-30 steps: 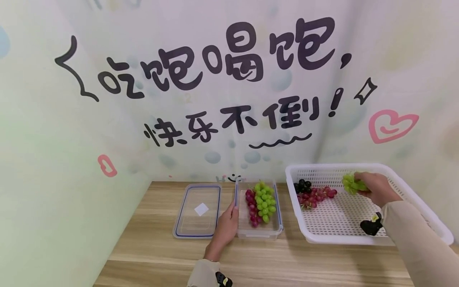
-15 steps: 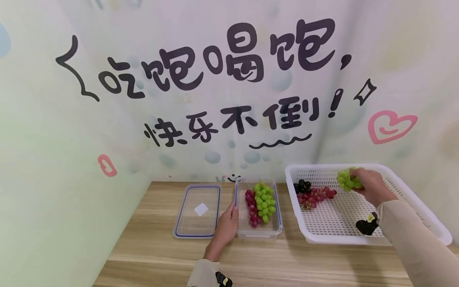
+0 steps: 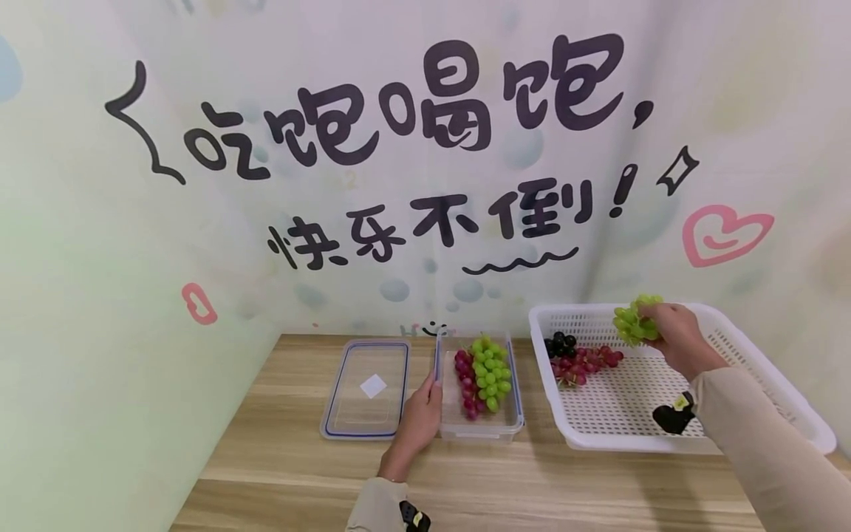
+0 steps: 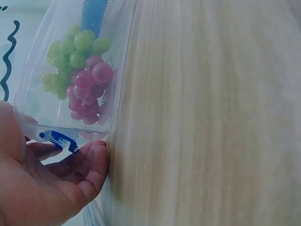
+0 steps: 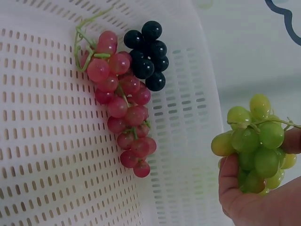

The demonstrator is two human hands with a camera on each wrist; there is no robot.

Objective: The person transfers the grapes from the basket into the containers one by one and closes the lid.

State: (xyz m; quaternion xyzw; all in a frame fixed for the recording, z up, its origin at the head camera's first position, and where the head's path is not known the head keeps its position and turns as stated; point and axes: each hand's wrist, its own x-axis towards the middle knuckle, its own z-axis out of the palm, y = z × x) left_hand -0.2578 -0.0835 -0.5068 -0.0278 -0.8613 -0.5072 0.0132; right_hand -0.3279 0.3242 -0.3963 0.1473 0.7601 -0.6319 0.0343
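My right hand (image 3: 678, 336) holds a bunch of green grapes (image 3: 636, 319) above the far part of the white basket (image 3: 665, 443). In the right wrist view, thumb and fingers grip the green bunch from both sides, stem showing. My left hand (image 3: 422, 414) grips the left side of a clear food container (image 3: 482, 432), its fingers curled by a blue-edged clip (image 4: 61, 140) in the left wrist view. Inside the container lie red grapes (image 3: 468, 384) and another bunch of green grapes (image 3: 492, 375) side by side.
In the basket's left end lie a red bunch (image 5: 129, 110) and some black grapes (image 5: 149, 54). The container's clear lid (image 3: 352, 406), with a blue seal and a white square, lies flat on the wooden table (image 3: 299, 473) left of my left hand. A printed curtain hangs behind.
My right hand has lifted the green grapes and moved them left and up, toward the basket's far rim. The left hand and the container stay in place.
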